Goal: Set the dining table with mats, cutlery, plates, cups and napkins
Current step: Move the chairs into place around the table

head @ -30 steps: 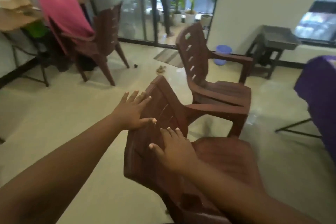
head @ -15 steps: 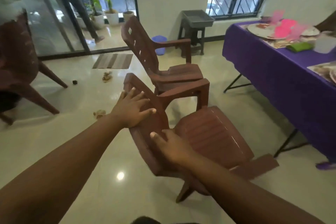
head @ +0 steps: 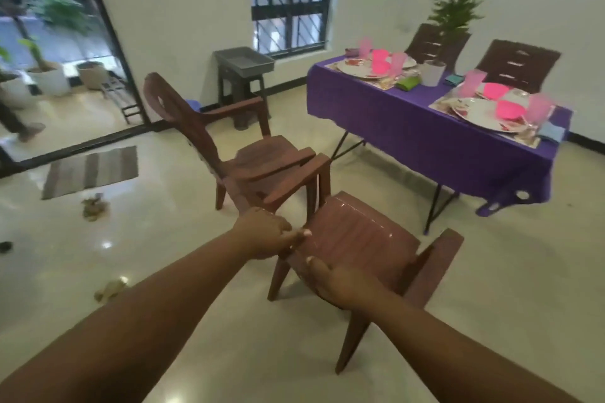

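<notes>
Two bare forearms come into the head view from the bottom edge, one from the lower left and one from the lower right. No sleeve, cuff or glove covers either of them as far as the picture reaches. The left hand (head: pixel 265 232) has a short, pale thumbnail that catches the light, and a thin band or bangle seems to sit at its wrist, though it is too blurred to be sure. The right hand (head: pixel 337 281) shows one pale fingernail and wears no ring.
</notes>
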